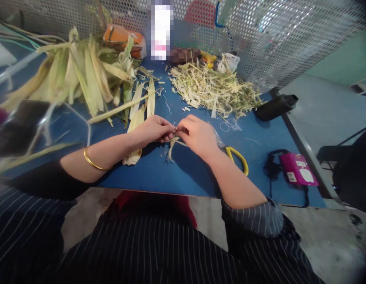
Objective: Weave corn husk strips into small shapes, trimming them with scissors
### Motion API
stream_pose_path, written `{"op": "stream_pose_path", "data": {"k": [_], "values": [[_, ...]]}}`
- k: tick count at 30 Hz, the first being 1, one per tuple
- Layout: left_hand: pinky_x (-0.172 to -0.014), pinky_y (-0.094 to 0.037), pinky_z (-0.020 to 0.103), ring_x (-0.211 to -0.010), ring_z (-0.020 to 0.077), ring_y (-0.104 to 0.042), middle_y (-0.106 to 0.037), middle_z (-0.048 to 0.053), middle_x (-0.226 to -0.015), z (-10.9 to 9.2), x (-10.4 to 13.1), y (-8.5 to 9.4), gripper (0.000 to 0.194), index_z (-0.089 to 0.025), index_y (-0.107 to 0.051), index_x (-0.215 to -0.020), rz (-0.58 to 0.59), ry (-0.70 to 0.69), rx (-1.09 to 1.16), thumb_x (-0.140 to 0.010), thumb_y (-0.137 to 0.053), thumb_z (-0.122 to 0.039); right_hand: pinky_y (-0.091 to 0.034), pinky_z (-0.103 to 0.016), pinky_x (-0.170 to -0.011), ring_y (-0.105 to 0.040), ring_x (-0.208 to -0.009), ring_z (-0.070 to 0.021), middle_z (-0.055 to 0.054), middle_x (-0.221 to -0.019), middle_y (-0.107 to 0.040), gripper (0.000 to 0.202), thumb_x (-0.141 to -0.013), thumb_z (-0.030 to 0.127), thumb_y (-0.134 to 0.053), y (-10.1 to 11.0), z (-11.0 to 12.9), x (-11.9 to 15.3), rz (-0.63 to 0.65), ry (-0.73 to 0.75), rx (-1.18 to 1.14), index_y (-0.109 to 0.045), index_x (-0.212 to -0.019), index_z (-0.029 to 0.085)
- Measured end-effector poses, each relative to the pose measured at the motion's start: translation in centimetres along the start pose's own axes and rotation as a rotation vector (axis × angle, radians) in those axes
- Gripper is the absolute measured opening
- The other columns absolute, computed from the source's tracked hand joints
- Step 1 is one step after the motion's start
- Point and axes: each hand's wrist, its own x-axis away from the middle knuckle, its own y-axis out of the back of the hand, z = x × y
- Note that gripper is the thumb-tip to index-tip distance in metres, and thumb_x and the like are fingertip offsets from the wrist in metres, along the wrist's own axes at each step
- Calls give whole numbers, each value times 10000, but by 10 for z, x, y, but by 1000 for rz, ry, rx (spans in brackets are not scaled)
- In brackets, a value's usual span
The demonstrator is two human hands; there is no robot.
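My left hand (155,129) and my right hand (197,136) meet above the blue table, thumbs and fingertips pinched together. Between them is a short braided piece of corn husk (172,145), its frayed strands hanging down toward me. The fingers hide its upper end. Flat corn husk strips (136,123) lie beside and under my left forearm. Partly covered by my right hand, a pair of scissors with yellow handles (246,165) rests on the table.
A heap of whole corn husks (90,75) fills the back left. Shredded husk scraps (212,88) are piled at the back centre, before a perforated metal screen (277,27). On the right lie a black bottle-like object (274,108) and a magenta box (299,169) with a black strap.
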Motion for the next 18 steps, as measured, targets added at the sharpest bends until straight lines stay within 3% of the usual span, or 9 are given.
{"op": "stream_pose_path", "data": {"k": [6, 10, 15, 18], "values": [[-432, -364, 196, -483, 67, -513, -639, 44, -627, 2, 0, 0, 145, -144, -669, -661, -15, -36, 11, -732, -649, -269, -277, -279, -584, -456, -655, -120, -27, -817, -562, 129, -842, 211, -500, 0, 1, -1, -3, 3, 26, -597, -761, 184], [-415, -352, 190, -490, 61, -510, -676, 63, -731, 1, 1, 0, 139, -140, -695, -772, -50, -35, 49, -714, -680, -265, -311, -270, -597, -459, -647, -119, -13, -733, -566, 79, -776, 212, -590, 4, -2, -3, 18, -86, -143, -578, -706, 179], [-396, -350, 217, -443, 87, -489, -591, 17, -530, 4, -2, 2, 188, -157, -700, -818, -80, -42, 30, -670, -726, -270, -359, -273, -592, -483, -614, -116, 1, -662, -586, 106, -766, 236, -602, 12, 0, -3, 214, -148, -388, -589, -674, 186], [-409, -370, 230, -480, 106, -524, -600, 18, -551, 5, -2, 3, 174, -173, -695, -794, -84, -88, 11, -660, -730, -279, -409, -268, -592, -514, -613, -107, -13, -751, -625, 71, -786, 256, -577, 11, -1, -4, 175, -180, -533, -597, -777, 188]]}}
